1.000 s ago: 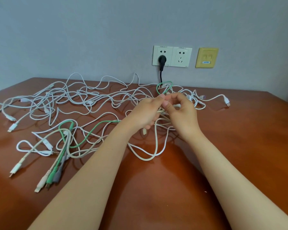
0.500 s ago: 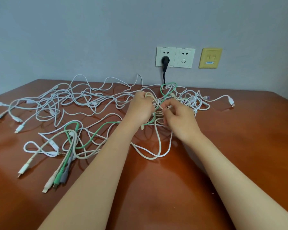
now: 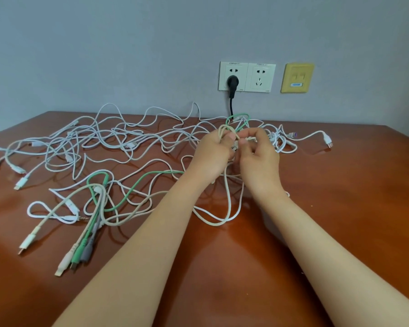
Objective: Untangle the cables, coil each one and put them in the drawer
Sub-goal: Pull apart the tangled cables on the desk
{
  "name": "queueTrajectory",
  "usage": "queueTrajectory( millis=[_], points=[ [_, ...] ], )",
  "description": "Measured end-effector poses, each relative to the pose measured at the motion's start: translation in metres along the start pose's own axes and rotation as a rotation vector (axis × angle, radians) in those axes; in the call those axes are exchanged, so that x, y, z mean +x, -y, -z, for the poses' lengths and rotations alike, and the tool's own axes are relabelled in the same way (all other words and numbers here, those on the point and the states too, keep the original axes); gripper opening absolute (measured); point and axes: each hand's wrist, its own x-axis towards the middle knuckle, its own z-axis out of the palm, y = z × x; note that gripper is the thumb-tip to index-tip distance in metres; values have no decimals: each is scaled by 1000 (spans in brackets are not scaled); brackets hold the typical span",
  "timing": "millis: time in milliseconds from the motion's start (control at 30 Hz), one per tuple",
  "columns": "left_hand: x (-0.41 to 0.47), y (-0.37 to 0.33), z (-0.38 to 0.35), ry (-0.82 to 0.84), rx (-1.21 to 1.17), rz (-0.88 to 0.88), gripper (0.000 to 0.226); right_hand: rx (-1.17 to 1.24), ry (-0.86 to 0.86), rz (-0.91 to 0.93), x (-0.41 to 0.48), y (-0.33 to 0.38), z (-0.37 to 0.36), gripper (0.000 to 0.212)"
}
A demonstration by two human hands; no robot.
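1. At the centre of the frame, the left hand (image 3: 210, 156) was closed, its fingers curled round a loop of the cream cable (image 3: 225, 131), which it held raised off the surface (image 3: 340, 208).
2. The right hand (image 3: 257, 159) was just beside it, almost touching. Its thumb and curled fingers pinched the same cream cable at the knot between the two hands.
3. From the hands the cream cable dropped in a long loop, and the bottom of that loop rested on the surface just below centre.
4. A green cable (image 3: 161, 171) ran from the lower left of the frame toward the left wrist. A small green loop stood up behind the fingers; whether it was the same cable could not be told.
5. A tangle of white cables (image 3: 130, 145) sprawled over the left and upper-middle part of the surface, with several plug ends lying at the far left.
6. At lower left, the cream, green and grey connectors (image 3: 78, 253) lay side by side.
7. To the right of the hands, a white cable ended in a connector (image 3: 328, 141) that lay apart from the knot.
8. On the wall at upper centre was a double wall socket (image 3: 260, 77) with a black plug (image 3: 233, 81) in its left outlet, and a yellow wall plate (image 3: 296, 77) just to the right.
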Motion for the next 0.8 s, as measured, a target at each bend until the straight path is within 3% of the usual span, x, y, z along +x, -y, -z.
queueTrajectory(
  millis=[167, 333, 467, 533, 600, 800],
  points=[
    [-1, 3, -6, -8, 88, -108, 21, -34, -82, -25, -1, 3, 5, 8],
    [-1, 6, -2, -10, 85, -105, 24, -96, -13, -99, 1, 0, 5, 2],
    [-1, 4, -3, -23, -66, -44, 31, -55, 70, -170, 2, 2, 3, 17],
    [-1, 3, -2, -12, -172, 28, 37, -94, 100, -133, 2, 3, 2, 14],
    [-1, 2, 1, -28, -200, 77, 38, -190, 152, -49, 1, 4, 3, 13],
    [-1, 2, 5, -126, -184, 87, 36, -574, 218, 64, 0, 15, 13, 45]
  ],
)
